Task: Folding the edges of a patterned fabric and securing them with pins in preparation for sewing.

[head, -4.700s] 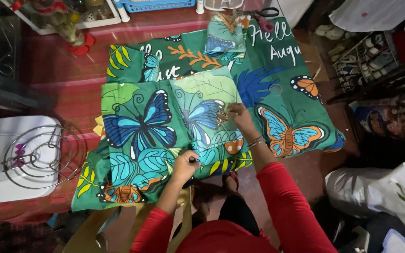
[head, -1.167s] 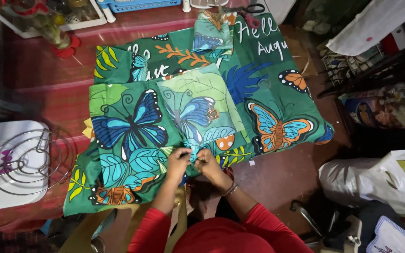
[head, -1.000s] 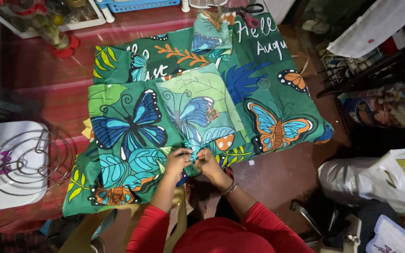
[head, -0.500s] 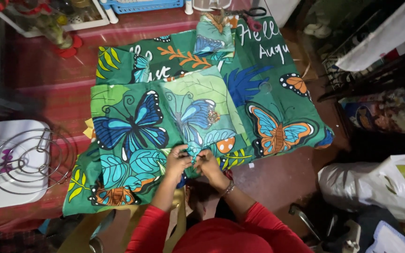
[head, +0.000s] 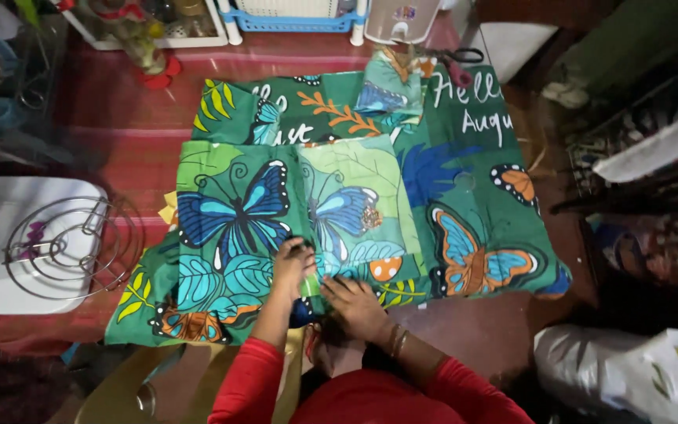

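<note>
Red table [head: 119, 133] lying under green butterfly-print fabric [head: 464, 204]; left hand [head: 293, 263] and right hand [head: 359, 302] pressing its near edge, fingers flattish, possibly pinching; grip unclear.

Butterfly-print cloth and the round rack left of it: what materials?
Butterfly-print cloth: looks like thin woven fabric, matte, printed; it lies in flat folded layers with soft creases under the left hand and right hand. Exact fibre cannot be told. Round wire rack: looks like bare metal wire, shiny grey rings catching light.

Both hands, left hand [head: 293, 265] and right hand [head: 357, 302], press flat on green butterfly-print cloth [head: 233, 216] spread over a red table [head: 119, 149].
</note>
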